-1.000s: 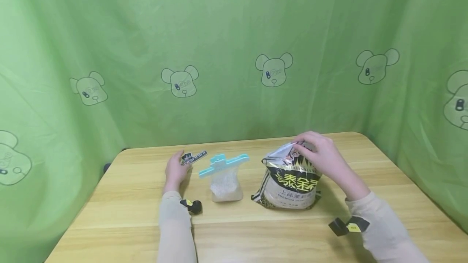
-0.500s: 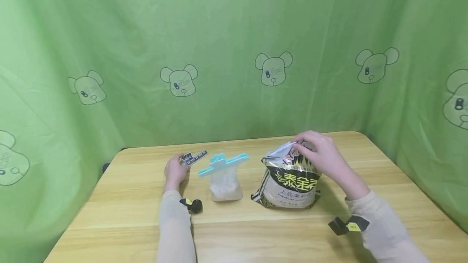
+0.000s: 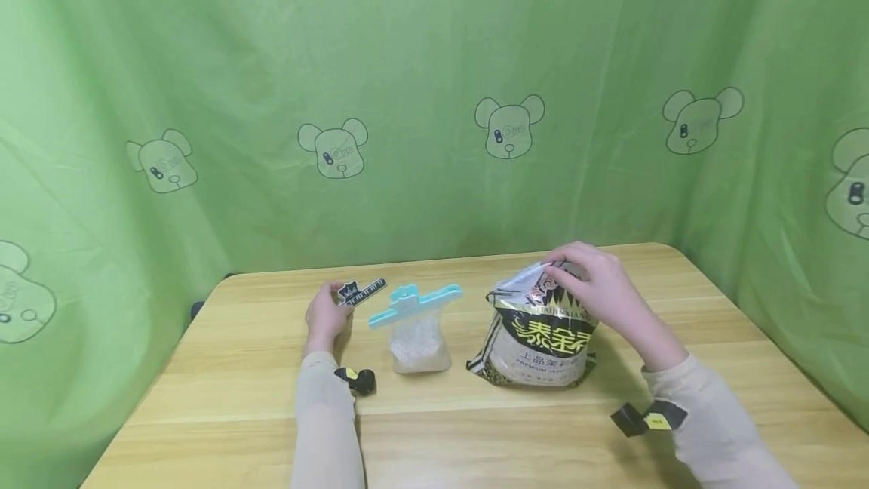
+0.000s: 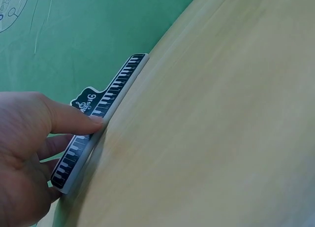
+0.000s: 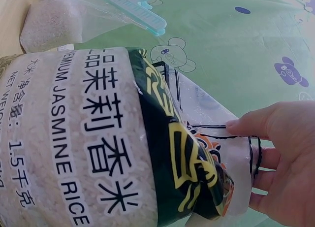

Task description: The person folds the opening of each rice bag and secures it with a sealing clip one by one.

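My left hand (image 3: 327, 317) holds a black-and-white bag clip with a piano-key pattern (image 4: 115, 91), thumb on its face and fingers behind it. At the right, a bag of jasmine rice (image 3: 543, 349) stands on the table, its top folded over. My right hand (image 3: 597, 281) pinches that top edge between thumb and fingers, as the right wrist view shows at the plastic flap (image 5: 211, 106). Between the hands stands a small clear bag of rice (image 3: 419, 345), with a turquoise clip (image 3: 416, 306) across its top.
The wooden table (image 3: 434, 436) carries all of these things. Behind it and along both sides hangs a green curtain (image 3: 421, 217) printed with bear heads. A black wrist camera (image 3: 363, 382) is strapped to my left sleeve, another camera (image 3: 630, 419) to the right one.
The piano-key clip in my left hand has tilted slightly, so its face shows more fully. My right hand and the rice bags have stayed in place.
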`<action>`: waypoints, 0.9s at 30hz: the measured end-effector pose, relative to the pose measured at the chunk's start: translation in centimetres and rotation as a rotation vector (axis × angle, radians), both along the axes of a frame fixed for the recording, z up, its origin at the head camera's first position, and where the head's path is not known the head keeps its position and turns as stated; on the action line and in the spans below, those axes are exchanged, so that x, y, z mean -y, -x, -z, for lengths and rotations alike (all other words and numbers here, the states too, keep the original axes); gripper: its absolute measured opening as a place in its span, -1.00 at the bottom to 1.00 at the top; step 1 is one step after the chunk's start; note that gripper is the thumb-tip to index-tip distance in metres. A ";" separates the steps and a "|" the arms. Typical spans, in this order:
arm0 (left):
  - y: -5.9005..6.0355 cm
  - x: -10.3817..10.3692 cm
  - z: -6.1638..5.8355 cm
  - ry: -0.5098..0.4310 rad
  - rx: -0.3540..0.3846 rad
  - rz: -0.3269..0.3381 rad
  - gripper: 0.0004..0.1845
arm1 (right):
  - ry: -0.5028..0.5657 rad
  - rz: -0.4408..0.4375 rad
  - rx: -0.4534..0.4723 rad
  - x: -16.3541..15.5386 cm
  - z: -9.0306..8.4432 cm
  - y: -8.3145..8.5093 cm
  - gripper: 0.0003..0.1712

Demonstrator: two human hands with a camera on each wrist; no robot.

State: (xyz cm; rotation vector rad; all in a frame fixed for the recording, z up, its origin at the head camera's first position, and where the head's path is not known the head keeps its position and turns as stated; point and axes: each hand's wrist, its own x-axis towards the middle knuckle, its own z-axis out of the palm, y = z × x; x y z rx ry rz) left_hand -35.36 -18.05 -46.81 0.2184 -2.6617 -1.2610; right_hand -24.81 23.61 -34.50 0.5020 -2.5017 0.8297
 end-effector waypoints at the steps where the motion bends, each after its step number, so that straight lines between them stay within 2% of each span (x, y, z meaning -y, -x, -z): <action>1: 0.0 0.0 0.0 -0.003 -0.004 -0.001 -0.45 | 0.000 0.000 -0.001 0.0 0.0 0.0 -0.83; 8: 0.1 -0.1 0.0 -0.024 -0.021 -0.005 -0.52 | -0.003 0.005 0.003 0.0 0.0 0.0 -0.83; 15: 0.3 -0.3 -0.3 -0.075 -0.017 -0.003 -0.44 | -0.005 0.004 0.003 0.0 -0.1 0.0 -0.83; 27: 0.1 -0.5 -1.1 -0.065 -0.003 0.054 -0.56 | -0.009 -0.004 -0.008 0.1 -0.1 0.0 -0.84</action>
